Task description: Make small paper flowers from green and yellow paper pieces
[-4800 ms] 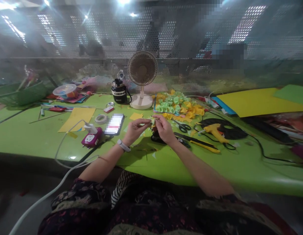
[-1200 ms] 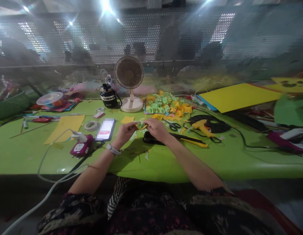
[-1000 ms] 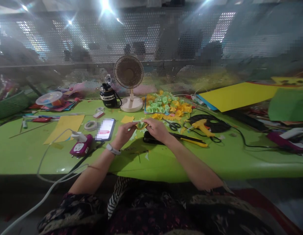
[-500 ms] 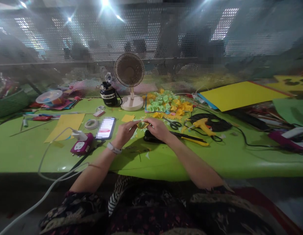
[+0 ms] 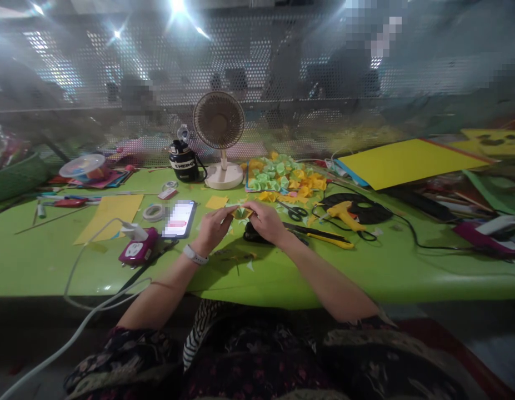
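We pinch a small folded piece of yellow and green paper (image 5: 241,212) in front of us, our left hand (image 5: 213,230) and right hand (image 5: 268,222) closed on it from either side. A black object (image 5: 252,230), too hidden to name, sits just under our right hand. Black-handled scissors (image 5: 293,210) lie beyond that hand, below a heap of green and yellow paper flowers (image 5: 282,179). A smartphone (image 5: 179,218) lies near our left hand. Toward us, a stretch of green tabletop (image 5: 274,283) with a few paper scraps runs to its front edge.
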A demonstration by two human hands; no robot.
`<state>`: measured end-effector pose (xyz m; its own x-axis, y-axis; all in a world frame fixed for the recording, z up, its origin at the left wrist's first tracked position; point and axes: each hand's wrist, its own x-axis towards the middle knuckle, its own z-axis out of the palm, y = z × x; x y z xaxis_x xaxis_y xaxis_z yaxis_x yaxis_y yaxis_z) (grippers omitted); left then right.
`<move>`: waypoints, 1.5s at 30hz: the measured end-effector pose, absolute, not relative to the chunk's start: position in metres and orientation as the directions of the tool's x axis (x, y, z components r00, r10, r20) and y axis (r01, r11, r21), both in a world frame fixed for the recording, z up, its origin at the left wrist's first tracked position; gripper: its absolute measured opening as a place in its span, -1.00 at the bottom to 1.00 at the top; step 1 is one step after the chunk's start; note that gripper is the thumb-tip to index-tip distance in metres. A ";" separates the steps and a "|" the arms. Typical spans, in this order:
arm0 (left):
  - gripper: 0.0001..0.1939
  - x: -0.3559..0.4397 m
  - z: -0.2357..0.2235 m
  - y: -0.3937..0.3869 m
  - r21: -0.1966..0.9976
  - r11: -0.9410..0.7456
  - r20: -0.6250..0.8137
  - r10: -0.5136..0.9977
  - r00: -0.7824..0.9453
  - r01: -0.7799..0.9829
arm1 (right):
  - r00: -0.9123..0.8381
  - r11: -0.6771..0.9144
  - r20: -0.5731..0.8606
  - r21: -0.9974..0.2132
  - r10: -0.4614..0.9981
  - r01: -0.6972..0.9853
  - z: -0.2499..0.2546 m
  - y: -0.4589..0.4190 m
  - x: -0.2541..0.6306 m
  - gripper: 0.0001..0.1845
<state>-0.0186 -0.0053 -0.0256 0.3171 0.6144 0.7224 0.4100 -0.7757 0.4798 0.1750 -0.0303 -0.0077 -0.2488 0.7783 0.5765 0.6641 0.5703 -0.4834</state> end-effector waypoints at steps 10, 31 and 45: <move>-0.70 -0.013 -0.028 -0.011 0.426 -0.760 0.730 0.610 0.309 0.491 | -0.193 0.489 0.556 -0.451 0.808 0.747 -0.009 -0.037 0.167 -0.61; -0.62 0.000 -0.033 -0.024 0.516 -0.766 0.722 0.630 0.288 0.383 | -0.110 0.507 0.682 -0.417 0.723 0.754 -0.011 -0.042 0.156 -0.60; -0.52 0.005 -0.043 -0.016 0.368 -0.883 0.851 0.446 0.277 0.291 | -0.204 0.617 0.612 -0.600 0.764 0.509 -0.010 -0.046 0.154 -0.44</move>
